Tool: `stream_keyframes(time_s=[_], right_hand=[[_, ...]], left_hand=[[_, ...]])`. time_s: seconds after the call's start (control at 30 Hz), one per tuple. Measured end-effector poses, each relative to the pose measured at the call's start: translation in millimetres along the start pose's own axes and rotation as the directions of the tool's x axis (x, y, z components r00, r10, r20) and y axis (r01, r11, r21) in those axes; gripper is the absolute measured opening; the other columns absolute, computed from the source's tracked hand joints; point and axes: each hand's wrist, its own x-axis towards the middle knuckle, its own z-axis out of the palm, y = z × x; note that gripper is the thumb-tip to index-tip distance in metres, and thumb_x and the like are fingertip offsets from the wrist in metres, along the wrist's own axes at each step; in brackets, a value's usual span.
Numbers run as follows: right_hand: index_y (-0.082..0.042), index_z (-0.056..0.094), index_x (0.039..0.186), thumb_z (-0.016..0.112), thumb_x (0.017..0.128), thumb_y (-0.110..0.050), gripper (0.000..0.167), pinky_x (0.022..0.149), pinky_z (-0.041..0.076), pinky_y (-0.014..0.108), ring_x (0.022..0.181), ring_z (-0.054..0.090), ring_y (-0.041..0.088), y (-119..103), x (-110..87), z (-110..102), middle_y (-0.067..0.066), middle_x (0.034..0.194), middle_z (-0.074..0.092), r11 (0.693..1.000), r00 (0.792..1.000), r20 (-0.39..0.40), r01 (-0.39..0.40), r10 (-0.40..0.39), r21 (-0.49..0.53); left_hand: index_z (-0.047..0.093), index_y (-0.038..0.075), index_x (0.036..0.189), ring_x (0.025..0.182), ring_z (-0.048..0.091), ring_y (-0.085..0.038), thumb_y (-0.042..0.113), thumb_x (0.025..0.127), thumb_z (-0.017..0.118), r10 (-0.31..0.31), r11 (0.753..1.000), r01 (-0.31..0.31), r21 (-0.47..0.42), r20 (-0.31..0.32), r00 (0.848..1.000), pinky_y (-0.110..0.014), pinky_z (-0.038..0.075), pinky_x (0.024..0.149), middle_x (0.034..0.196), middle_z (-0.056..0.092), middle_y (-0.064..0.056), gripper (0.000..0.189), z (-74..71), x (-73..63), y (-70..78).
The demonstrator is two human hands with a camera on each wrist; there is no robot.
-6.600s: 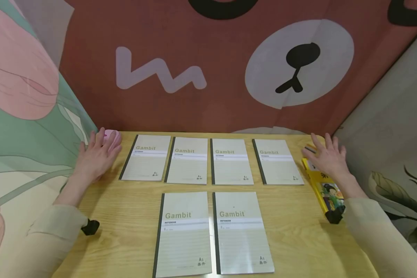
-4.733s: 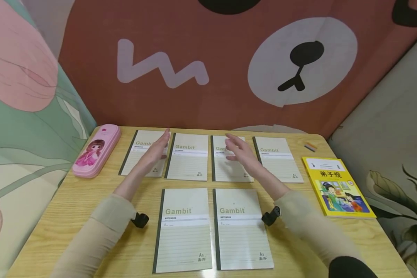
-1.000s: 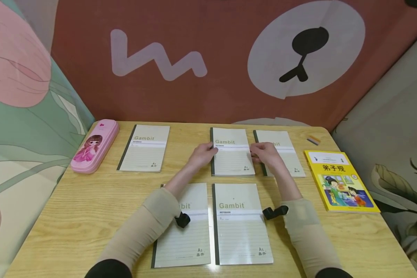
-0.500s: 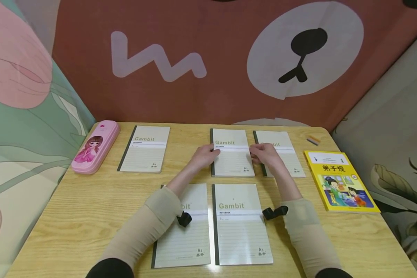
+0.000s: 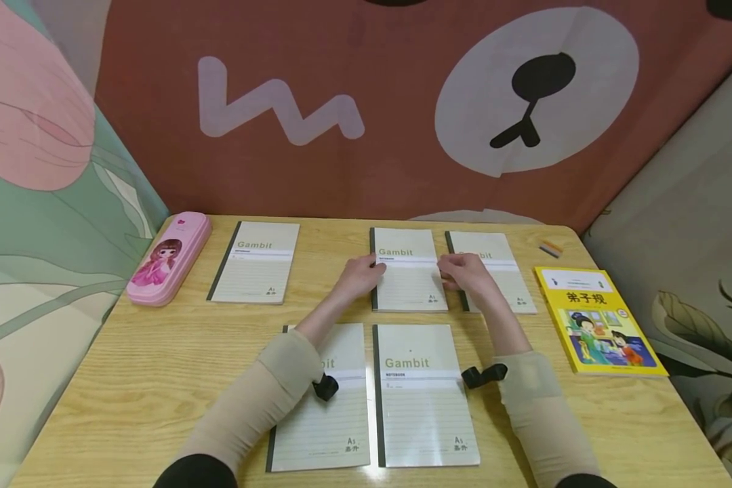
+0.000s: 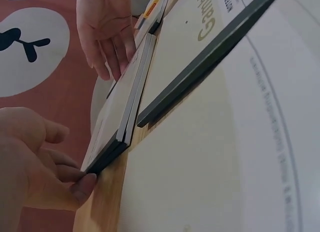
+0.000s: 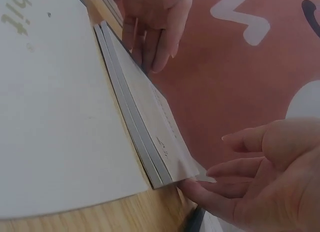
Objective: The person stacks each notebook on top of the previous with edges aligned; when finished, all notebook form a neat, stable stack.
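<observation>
Looks only partly done: holds between left hand [image 5: 360, 274] and right hand [image 5: 471, 273] a stack of two off-white, dark-spined paper notebooks [image 5: 407, 291], pinched at opposite edges by half-curled fingers (nearly flush, going by the wrist views). Apparently leaves four unstacked on the pale wooden counter [image 5: 128, 393]: a single notebook [image 5: 250, 276] well left of the left hand, a partly covered notebook [image 5: 515, 290] beneath the right, two nearer notebooks [image 5: 427, 417] this side of both.

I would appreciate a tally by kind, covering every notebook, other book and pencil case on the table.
Dark-spined notebooks: 6, including a stack of two
Yellow illustrated book: 1
Pink pencil case: 1
Total: 8
</observation>
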Motion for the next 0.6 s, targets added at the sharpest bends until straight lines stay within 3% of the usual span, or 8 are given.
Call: stream_keyframes(time_s=[0.13,0.23,0.3,0.47,0.6], right_hand=[[0.000,0.027,0.161,0.050,0.108,-0.021,0.061,0.115,0.046,0.054,0.148,0.042,0.041,1,-3.0,-12,0.022,0.168,0.029,0.996,0.996,0.050,0.073,-0.075,0.045],[-0.002,0.029,0.161,0.051,0.108,-0.024,0.061,0.114,0.049,0.049,0.143,0.048,0.037,3,-5.1,-27,0.023,0.166,0.032,0.991,0.994,0.007,0.113,-0.113,0.076],[-0.002,0.031,0.161,0.050,0.109,-0.027,0.061,0.110,0.054,0.040,0.133,0.056,0.027,7,-6.0,-39,0.024,0.163,0.036,0.988,0.992,-0.044,0.125,-0.122,0.085],[0.002,0.034,0.158,0.049,0.109,-0.031,0.062,0.098,0.057,0.022,0.110,0.060,-0.002,26,-9.6,-75,0.020,0.149,0.050,0.988,0.975,-0.172,0.148,-0.139,0.041],[0.001,0.036,0.158,0.047,0.109,-0.036,0.063,0.093,0.055,0.015,0.115,0.057,0.001,42,-14.7,-99,0.022,0.150,0.051,0.991,0.955,-0.265,0.123,-0.134,-0.057]], left_hand=[[0.036,0.001,0.158,0.155,0.035,-0.029,0.026,0.108,0.045,0.054,0.996,-0.061,-0.068,-0.092,0.994,-0.044,0.035,0.126,0.165,0.038,-0.016,0.056,0.9,2.0,-0.1],[0.040,0.003,0.157,0.151,0.040,-0.033,0.026,0.108,0.046,0.109,0.988,-0.123,-0.098,-0.140,0.984,-0.045,0.034,0.127,0.159,0.046,-0.021,0.054,3.5,3.4,6.2],[0.042,0.007,0.157,0.146,0.047,-0.034,0.027,0.108,0.046,0.133,0.981,-0.151,-0.125,-0.141,0.981,-0.046,0.038,0.124,0.157,0.050,-0.019,0.053,7.7,4.3,12.6],[0.041,0.015,0.159,0.138,0.058,-0.031,0.032,0.109,0.045,0.142,0.958,-0.150,-0.243,-0.054,0.988,-0.043,0.047,0.117,0.160,0.048,-0.009,0.053,28.7,8.0,33.3],[0.036,0.018,0.161,0.133,0.061,-0.034,0.035,0.110,0.043,0.140,0.920,-0.110,-0.377,0.054,0.989,-0.044,0.051,0.112,0.160,0.049,-0.011,0.055,57.8,11.1,51.0]])
